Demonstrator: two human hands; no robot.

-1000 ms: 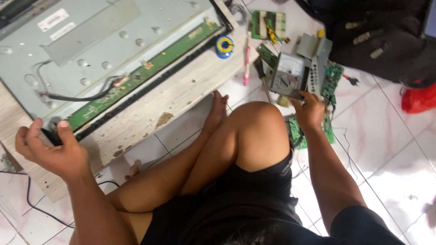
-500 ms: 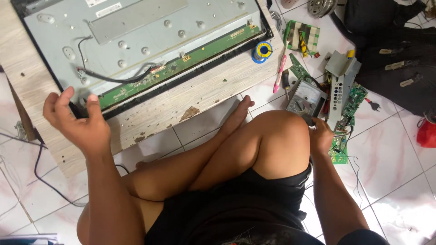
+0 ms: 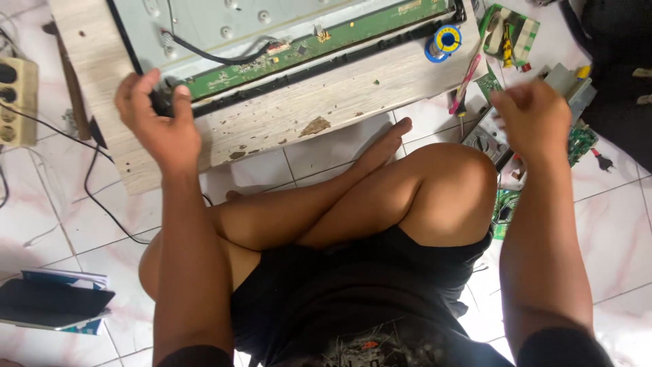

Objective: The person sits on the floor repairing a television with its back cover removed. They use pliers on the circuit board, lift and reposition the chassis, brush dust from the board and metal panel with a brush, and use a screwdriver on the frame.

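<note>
Right hand [image 3: 533,119] now lifted, clenched, above multimeter [image 3: 485,139]; left hand [image 3: 159,122] gripping panel corner [image 3: 163,98].

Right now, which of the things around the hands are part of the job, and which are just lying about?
In hand:
- left hand grips the corner of the opened flat panel
- green circuit strip
- right hand above the multimeter

Lying about:
- solder spool
- pink screwdriver
- power strip
- dark tablet
</note>
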